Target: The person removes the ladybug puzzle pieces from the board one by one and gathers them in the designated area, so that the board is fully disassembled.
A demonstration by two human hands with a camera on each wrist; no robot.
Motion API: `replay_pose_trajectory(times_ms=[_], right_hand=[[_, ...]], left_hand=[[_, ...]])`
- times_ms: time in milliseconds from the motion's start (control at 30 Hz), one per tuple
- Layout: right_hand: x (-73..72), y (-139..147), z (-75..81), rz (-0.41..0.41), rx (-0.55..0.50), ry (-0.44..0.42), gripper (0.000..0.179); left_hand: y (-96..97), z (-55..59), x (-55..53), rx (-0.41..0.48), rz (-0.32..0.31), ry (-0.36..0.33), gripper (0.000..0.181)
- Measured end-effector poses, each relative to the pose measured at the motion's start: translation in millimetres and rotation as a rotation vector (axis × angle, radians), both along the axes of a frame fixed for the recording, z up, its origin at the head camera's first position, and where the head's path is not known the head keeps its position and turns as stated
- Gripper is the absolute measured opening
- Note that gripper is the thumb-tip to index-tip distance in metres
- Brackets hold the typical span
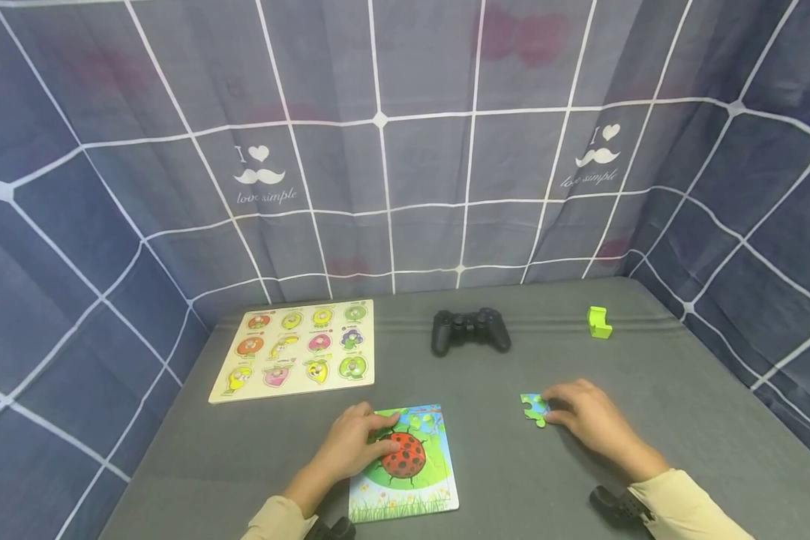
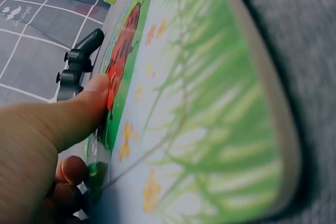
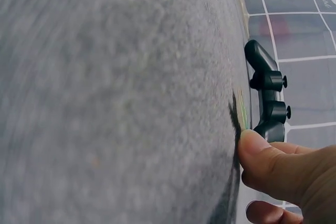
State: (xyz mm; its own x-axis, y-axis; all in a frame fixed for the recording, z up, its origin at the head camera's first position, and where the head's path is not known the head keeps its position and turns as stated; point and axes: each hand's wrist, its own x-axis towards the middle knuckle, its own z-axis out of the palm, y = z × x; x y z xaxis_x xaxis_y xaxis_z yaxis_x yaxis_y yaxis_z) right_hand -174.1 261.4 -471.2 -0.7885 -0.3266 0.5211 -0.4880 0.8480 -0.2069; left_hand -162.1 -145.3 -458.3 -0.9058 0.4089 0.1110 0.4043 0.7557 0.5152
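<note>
A flat ladybug jigsaw puzzle (image 1: 421, 491) lies on the grey table in the head view. My left hand (image 1: 352, 442) rests on its upper left part, thumb on the red ladybug and index finger above it. In the left wrist view the thumb (image 2: 93, 98) presses the puzzle's face, and other fingertips sit beside the edge. The hand hides that corner. Off to the right, my right hand (image 1: 589, 416) pinches a blue-and-green jigsaw piece (image 1: 533, 406) between thumb and fingers. The right wrist view shows this piece (image 3: 242, 109) edge-on, just above or touching the table.
A wooden fruit peg puzzle (image 1: 297, 360) lies at the back left. Behind both hands sits a black game controller (image 1: 470, 330), with a small lime-green holder (image 1: 599, 322) at the back right. Gridded curtains (image 1: 418, 165) hang around the table's back and sides.
</note>
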Motion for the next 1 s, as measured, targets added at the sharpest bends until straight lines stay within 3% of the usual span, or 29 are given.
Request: replay_pose_trajectory(times_ms=[300,1000], right_hand=[[0.4,-0.5,-1.0,-0.005,-0.008,-0.005,0.032],[0.2,-2.3,4.0,0.015,-0.001,0.039,0.032]], left_hand=[[-1.9,-1.1,-4.6,0.047,-0.022,-0.015,0.048],[-4.0,-4.0,-3.1,0.046,-0.023,-0.009,0.048]])
